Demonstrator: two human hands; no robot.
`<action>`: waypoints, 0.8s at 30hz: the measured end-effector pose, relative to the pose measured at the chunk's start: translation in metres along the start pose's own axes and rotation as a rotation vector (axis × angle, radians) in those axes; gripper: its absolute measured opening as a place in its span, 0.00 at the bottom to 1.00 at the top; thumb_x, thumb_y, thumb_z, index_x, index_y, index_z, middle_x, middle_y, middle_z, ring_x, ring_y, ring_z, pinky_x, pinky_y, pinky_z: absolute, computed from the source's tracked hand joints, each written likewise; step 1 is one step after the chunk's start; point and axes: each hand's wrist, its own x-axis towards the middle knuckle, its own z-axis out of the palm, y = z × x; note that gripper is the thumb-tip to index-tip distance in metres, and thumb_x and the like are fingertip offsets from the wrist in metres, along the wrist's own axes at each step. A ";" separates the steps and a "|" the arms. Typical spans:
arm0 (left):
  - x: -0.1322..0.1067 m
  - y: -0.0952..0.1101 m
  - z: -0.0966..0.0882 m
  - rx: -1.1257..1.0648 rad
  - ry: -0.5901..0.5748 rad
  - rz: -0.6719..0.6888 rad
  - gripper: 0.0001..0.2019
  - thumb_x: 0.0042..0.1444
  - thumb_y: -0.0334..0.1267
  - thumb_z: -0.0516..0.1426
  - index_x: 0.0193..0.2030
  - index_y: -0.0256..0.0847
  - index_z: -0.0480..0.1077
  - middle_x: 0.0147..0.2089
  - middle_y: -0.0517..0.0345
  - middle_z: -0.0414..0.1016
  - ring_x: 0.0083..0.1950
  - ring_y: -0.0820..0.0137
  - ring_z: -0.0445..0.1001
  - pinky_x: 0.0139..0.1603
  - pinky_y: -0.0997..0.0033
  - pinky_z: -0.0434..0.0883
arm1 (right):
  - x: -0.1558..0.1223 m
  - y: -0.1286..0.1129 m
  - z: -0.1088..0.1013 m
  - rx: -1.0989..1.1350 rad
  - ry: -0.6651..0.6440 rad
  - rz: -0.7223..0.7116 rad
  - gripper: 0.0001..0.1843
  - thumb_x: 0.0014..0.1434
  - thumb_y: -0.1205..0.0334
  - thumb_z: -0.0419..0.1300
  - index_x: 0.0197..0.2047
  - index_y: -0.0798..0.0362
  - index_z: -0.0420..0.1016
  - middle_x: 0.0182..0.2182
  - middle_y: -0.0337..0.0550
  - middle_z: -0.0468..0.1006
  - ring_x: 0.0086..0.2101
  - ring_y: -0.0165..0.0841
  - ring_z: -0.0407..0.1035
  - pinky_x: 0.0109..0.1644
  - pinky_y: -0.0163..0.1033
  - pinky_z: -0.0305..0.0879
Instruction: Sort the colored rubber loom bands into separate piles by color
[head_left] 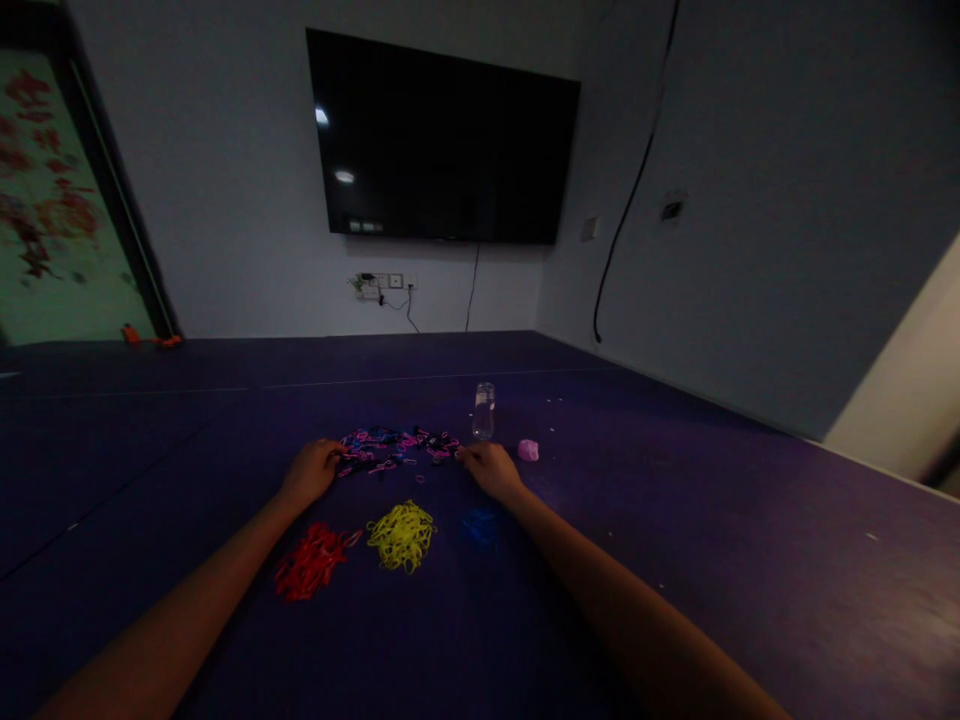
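Observation:
A spread-out pile of small pink, blue and black rubber bands (386, 447) lies on the dark purple floor between my two hands. At its left edge, my left hand (313, 470) is closed, a pink rubber band at its pinched fingertips. My right hand (489, 468) pinches at the pile's right edge, with a bit of pink rubber band (459, 453) showing at the fingertips. Nearer to me are a heap of red rubber bands (309, 562), a heap of yellow rubber bands (403, 536) and a small, dim cluster of blue rubber bands (481, 524).
Just beyond my right hand stands a clear bottle (484, 412). A crumpled pink object (528, 450) sits to that hand's right. A large television (446, 140) hangs on the far wall above sockets (386, 281) and cords. Small white scraps dot the floor (675, 480).

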 end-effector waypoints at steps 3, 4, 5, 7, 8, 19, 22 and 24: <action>0.000 0.000 0.001 -0.039 0.021 0.018 0.15 0.51 0.28 0.48 0.41 0.38 0.72 0.41 0.51 0.75 0.44 0.63 0.73 0.48 0.66 0.67 | -0.001 -0.003 -0.002 -0.010 -0.008 0.003 0.20 0.61 0.55 0.48 0.30 0.53 0.77 0.26 0.41 0.77 0.26 0.29 0.68 0.28 0.31 0.52; 0.000 0.001 0.001 -0.054 0.037 0.029 0.15 0.51 0.29 0.47 0.42 0.39 0.72 0.43 0.51 0.75 0.45 0.63 0.72 0.49 0.66 0.67 | -0.001 -0.003 -0.002 -0.015 -0.012 0.002 0.20 0.61 0.54 0.48 0.30 0.53 0.77 0.25 0.41 0.76 0.26 0.29 0.67 0.28 0.31 0.52; -0.001 0.001 0.001 -0.069 0.053 0.041 0.15 0.52 0.29 0.47 0.43 0.39 0.71 0.44 0.51 0.75 0.46 0.63 0.72 0.50 0.65 0.66 | -0.001 -0.004 -0.003 -0.022 -0.015 0.004 0.20 0.61 0.54 0.48 0.29 0.53 0.77 0.24 0.41 0.76 0.25 0.29 0.67 0.28 0.31 0.51; -0.002 0.003 0.001 -0.096 0.077 0.072 0.15 0.53 0.31 0.47 0.44 0.38 0.70 0.45 0.50 0.74 0.47 0.63 0.71 0.50 0.64 0.67 | -0.001 -0.005 -0.004 -0.032 -0.022 0.009 0.21 0.61 0.54 0.48 0.28 0.53 0.76 0.23 0.41 0.75 0.24 0.28 0.66 0.27 0.32 0.50; -0.002 0.005 0.000 -0.109 0.083 0.090 0.15 0.54 0.32 0.47 0.44 0.38 0.70 0.44 0.49 0.74 0.46 0.62 0.71 0.50 0.64 0.67 | -0.001 -0.006 -0.004 -0.032 -0.024 0.011 0.21 0.61 0.54 0.47 0.27 0.53 0.76 0.22 0.41 0.75 0.23 0.28 0.65 0.26 0.32 0.49; -0.005 0.006 -0.004 -0.213 0.152 0.091 0.12 0.52 0.35 0.50 0.38 0.39 0.73 0.37 0.52 0.74 0.37 0.65 0.73 0.40 0.67 0.70 | -0.001 -0.006 -0.004 -0.036 -0.011 -0.013 0.20 0.62 0.55 0.48 0.28 0.53 0.77 0.23 0.41 0.75 0.25 0.29 0.66 0.27 0.32 0.50; -0.005 0.006 -0.004 -0.231 0.175 0.081 0.12 0.49 0.34 0.50 0.37 0.38 0.73 0.38 0.51 0.75 0.38 0.65 0.74 0.41 0.66 0.70 | -0.001 -0.005 -0.003 -0.035 -0.006 -0.011 0.20 0.62 0.55 0.48 0.29 0.53 0.77 0.24 0.41 0.75 0.26 0.29 0.67 0.28 0.31 0.50; -0.006 0.007 -0.005 -0.233 0.189 0.084 0.12 0.49 0.33 0.50 0.36 0.38 0.74 0.38 0.51 0.75 0.39 0.64 0.74 0.42 0.65 0.70 | -0.001 -0.004 -0.003 -0.036 -0.006 -0.011 0.20 0.62 0.55 0.48 0.29 0.53 0.76 0.23 0.41 0.75 0.25 0.28 0.66 0.28 0.31 0.50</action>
